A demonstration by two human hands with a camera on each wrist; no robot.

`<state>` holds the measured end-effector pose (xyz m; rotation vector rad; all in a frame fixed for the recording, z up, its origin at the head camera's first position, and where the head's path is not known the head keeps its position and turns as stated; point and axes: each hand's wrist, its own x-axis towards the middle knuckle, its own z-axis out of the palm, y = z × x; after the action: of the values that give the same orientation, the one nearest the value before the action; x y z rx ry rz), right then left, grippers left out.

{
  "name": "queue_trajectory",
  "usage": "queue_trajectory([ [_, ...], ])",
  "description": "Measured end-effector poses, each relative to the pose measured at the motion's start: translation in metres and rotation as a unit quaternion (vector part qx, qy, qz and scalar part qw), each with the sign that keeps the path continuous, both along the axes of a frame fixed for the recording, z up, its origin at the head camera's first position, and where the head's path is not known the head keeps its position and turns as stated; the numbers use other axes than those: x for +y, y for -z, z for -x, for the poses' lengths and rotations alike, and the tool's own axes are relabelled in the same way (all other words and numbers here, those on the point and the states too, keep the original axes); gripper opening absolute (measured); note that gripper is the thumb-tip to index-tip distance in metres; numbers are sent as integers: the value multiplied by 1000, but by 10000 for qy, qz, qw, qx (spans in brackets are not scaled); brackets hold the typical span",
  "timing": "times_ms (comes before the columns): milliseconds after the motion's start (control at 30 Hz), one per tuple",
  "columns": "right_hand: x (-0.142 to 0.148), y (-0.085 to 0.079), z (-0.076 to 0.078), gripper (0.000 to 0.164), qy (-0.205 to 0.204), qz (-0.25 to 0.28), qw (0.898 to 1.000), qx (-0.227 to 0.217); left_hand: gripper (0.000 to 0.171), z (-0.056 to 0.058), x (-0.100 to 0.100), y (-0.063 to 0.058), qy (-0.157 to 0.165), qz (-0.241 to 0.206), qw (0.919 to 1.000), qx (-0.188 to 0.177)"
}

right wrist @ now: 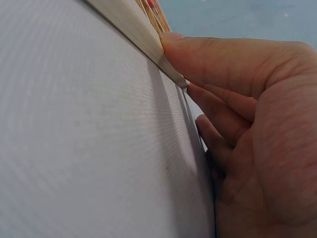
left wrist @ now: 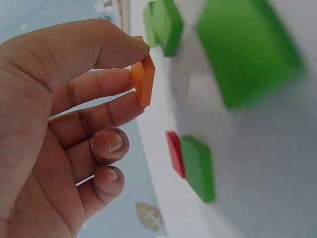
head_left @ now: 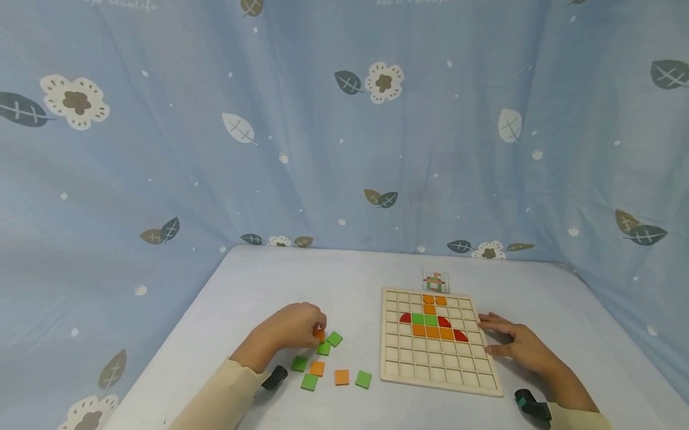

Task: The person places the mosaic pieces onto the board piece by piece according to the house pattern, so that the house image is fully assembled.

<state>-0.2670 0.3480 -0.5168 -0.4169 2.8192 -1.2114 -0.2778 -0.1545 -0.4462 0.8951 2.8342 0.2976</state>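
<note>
Orange tile (left wrist: 147,85): pinched in the left hand (head_left: 294,325), left of the grid board (head_left: 437,360).
Right hand (head_left: 520,343): fingers extended against the board's right edge, presumably for steadying.
Pattern card (head_left: 436,281): set beyond the board, apparently for reference.

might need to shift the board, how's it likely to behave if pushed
The board looks wooden, so it's probably stiff. It's broad and lies flat, so it should slide rather than tip. The tiles on it look set between raised lines, so they'd likely ride along.
</note>
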Motion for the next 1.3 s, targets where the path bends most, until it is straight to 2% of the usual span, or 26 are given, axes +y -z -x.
queue_trajectory([
  [200, -2, -1, 0, 61, -2, -16, 10000, -1, 10, 10, 15, -1, 354, -36, 9990, 252],
  [467, 0, -2, -2, 61, 9, 36, 10000, -65, 16, 18, 45, -3, 346, 114, 9991, 197],
  [633, 0, -1, -2, 63, 41, 76, 9999, -109, 16, 23, 63, -7, 710, 217, 9966, 369],
  [767, -1, -1, -1, 62, 14, 124, 9999, -93, 16, 29, 74, -3, 908, 210, 9946, 456],
  [1000, -1, 0, 0, 61, -76, 210, 9997, -45, 19, 39, 94, 6, 924, 83, 9951, 331],
  [1300, -1, -1, 0, 61, 2, 166, 9998, -51, 21, 39, 119, 2, 1058, 124, 9938, 317],
])
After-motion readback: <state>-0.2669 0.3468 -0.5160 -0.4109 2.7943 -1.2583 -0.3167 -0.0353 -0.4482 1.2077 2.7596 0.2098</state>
